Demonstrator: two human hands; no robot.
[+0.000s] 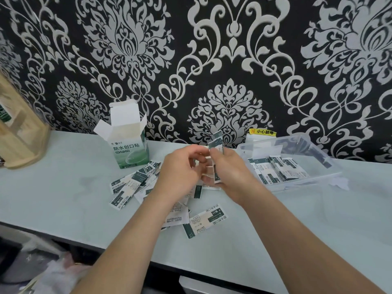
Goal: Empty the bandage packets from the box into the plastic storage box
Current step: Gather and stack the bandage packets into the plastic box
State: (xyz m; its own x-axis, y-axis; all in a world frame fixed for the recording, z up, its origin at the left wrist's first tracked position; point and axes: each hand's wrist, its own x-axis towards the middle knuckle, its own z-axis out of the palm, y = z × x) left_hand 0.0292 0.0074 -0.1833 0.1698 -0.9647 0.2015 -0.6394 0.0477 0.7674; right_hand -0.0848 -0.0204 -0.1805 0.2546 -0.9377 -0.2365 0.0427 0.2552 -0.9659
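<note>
The green-and-white bandage box [129, 149] stands upright near the wall with its top flaps open. Several bandage packets [127, 187] lie scattered on the table in front of it, one more [204, 221] nearer the front edge. My right hand [230, 169] grips a stack of packets [216, 143] held upright above the table. My left hand [180, 168] pinches the same stack from the left. The clear plastic storage box [318, 158] sits to the right and holds several packets [277, 168].
A wooden rack [19, 132] stands at the table's far left. A yellow warning label [263, 131] is on the wall behind the storage box. A small torn paper scrap [339, 183] lies right of the storage box. The table's front edge [84, 245] runs diagonally below.
</note>
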